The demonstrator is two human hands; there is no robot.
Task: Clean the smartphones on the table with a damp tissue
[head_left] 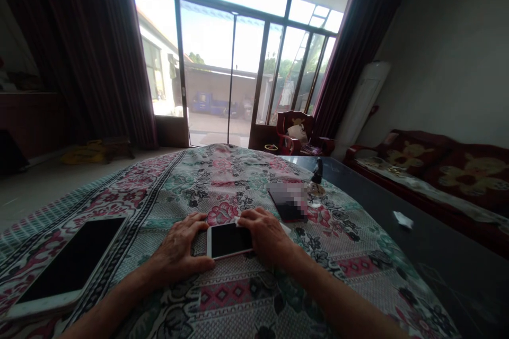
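Observation:
A white-framed smartphone [231, 240] with a dark screen lies flat on the patterned cloth [222, 304]. My left hand [178, 249] holds its left end, the thumb at the near corner and the fingers at the far corner. Pressed over the right end of the screen is my right hand [267, 234], with a white tissue [284, 228] pinched under its fingers. Only the tissue's edges show; the rest is hidden by the hand. To the left lies a larger white device with a dark screen [73, 262], apart from both hands.
Beyond my right hand are a dark flat item [287, 206], partly blurred out, and a clear bottle with a black top [316, 190]. A crumpled white paper [403, 220] lies on the dark tabletop [382, 196]. A wooden sofa [437, 169] stands at the right, glass doors [222, 79] ahead.

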